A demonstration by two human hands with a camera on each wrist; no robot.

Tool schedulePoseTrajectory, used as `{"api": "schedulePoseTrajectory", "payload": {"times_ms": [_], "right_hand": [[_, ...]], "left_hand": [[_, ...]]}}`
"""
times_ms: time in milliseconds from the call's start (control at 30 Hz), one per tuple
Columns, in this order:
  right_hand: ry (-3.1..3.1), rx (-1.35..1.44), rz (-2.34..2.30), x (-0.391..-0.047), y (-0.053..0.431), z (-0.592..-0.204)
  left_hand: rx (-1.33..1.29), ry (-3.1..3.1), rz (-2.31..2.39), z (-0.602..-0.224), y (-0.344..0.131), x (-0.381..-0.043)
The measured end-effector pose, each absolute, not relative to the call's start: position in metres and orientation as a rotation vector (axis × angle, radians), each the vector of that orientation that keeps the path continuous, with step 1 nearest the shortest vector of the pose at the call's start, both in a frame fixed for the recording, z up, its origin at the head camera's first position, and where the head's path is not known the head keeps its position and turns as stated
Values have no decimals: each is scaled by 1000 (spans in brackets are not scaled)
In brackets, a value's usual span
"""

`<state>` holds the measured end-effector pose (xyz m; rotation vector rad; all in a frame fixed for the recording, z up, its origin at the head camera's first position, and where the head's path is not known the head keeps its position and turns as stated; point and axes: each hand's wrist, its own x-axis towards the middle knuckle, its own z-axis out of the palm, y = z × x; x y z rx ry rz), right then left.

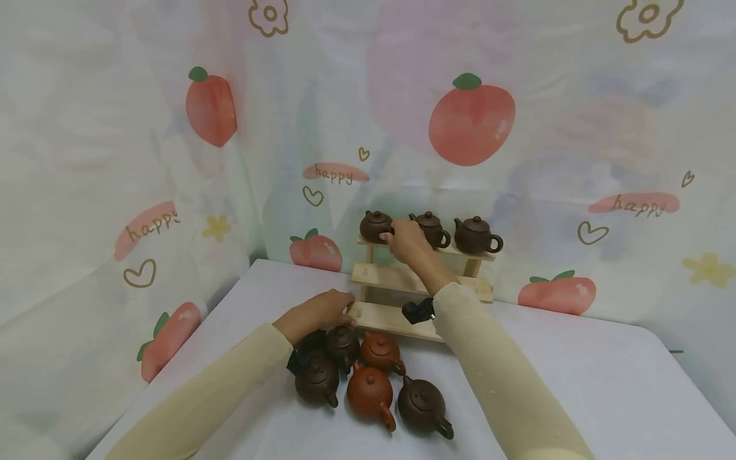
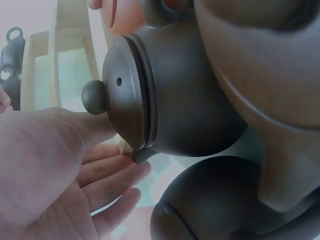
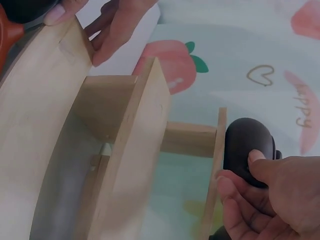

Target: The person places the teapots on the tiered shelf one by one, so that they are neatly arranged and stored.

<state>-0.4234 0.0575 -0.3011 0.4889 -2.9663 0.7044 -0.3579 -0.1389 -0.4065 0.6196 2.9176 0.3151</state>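
Note:
At the left end of the top shelf, my right hand pinches a small dark brown teapot at its handle side. In the right wrist view the thumb presses on that teapot, with the fingers curled by the shelf edge. My left hand grips the left end of the wooden stand's bottom shelf, thumb on one face and fingers on the other. Close beside the left hand stands a lidded dark teapot, which hides part of the thumb in the left wrist view.
Two more dark teapots, one in the middle and one at the right, stand on the top shelf. Before the stand, on the white table, are several teapots, including an orange one and a dark one. Printed cloth hangs behind.

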Motion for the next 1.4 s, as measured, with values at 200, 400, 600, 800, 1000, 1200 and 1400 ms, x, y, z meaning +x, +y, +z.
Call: {"api": "schedulePoseTrajectory", "payload": {"times_ms": [200,400,600,800,1000,1200,1400], "right_hand": [[-2978,441,709,-425,58,-304],[-2992,393,705,-426,57,-304],[-2958,376,682,-424,61,-308],[-2877,470,614,-417,71,-315],[-2789,688,635,-389,86,-318],[-2775,828,618,-352,108,-329],[-2802,850,638,-308,137,-356]], "left_hand": [[638,2925,309,-406,-137,-357],[635,2929,312,-405,-136,-357],[626,2927,306,-405,-135,-356],[641,2932,301,-405,-134,-356],[665,2942,289,-405,-135,-356],[681,2961,275,-405,-136,-354],[651,2950,325,-402,-138,-349]]}}
